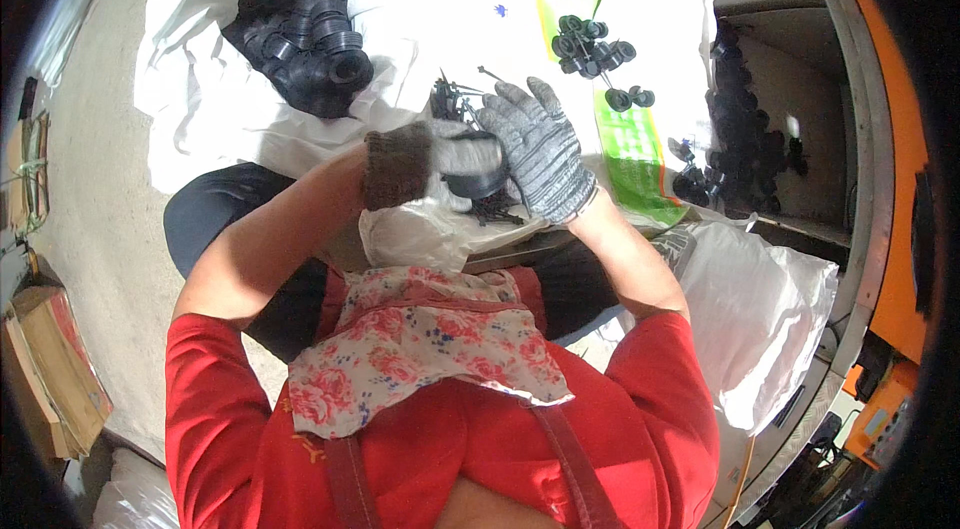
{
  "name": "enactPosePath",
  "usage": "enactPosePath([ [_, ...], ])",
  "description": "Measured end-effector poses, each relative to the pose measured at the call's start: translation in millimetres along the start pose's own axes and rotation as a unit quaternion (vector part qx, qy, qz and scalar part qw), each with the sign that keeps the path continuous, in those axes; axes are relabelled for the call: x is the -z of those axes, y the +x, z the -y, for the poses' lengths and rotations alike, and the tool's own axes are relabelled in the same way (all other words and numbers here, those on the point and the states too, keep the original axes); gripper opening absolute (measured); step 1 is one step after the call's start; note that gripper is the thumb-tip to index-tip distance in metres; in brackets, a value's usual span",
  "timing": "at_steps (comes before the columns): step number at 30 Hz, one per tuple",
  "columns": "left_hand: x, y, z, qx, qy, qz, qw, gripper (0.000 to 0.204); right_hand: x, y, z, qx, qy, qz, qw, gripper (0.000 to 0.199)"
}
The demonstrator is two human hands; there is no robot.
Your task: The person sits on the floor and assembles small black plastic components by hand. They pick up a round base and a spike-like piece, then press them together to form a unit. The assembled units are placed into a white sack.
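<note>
Over white sheeting, clasping a black part in curled left hand; with right hand beside it, nearly straight-fingered, hold unclear.

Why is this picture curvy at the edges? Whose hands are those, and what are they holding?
There's no robot: these are a person's own hands, in grey gloves. A wide camera worn on the head looks down, making straight edges bend. The left hand holds a round black part. The right hand is right beside it; whether it grips anything is hard to tell. On the white sheet lie black rings to the left, a black cluster to the right, and thin sticks near the hands.
</note>
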State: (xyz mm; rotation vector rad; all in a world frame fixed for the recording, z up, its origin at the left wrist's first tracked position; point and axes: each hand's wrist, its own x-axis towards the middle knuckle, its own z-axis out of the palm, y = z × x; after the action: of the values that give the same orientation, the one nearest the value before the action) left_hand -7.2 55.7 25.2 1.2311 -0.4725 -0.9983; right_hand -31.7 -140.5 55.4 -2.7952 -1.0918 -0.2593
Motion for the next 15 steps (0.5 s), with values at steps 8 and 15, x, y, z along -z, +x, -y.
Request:
enactPosePath([
  [8, 22.2, 6.4, 3.8, -0.304, 0.532, -0.282, 0.738, 0.011, 36.8, 2.7, -18.3, -0.295, 0.605, 0.167, 0.721, 0.009],
  [15, 6.1, 14.0, -5.3, -0.058, -0.401, -0.097, 0.909, 0.05, 1.9, 30.8, -1.5, -0.245, 0.555, -0.24, 0.758, 0.025],
])
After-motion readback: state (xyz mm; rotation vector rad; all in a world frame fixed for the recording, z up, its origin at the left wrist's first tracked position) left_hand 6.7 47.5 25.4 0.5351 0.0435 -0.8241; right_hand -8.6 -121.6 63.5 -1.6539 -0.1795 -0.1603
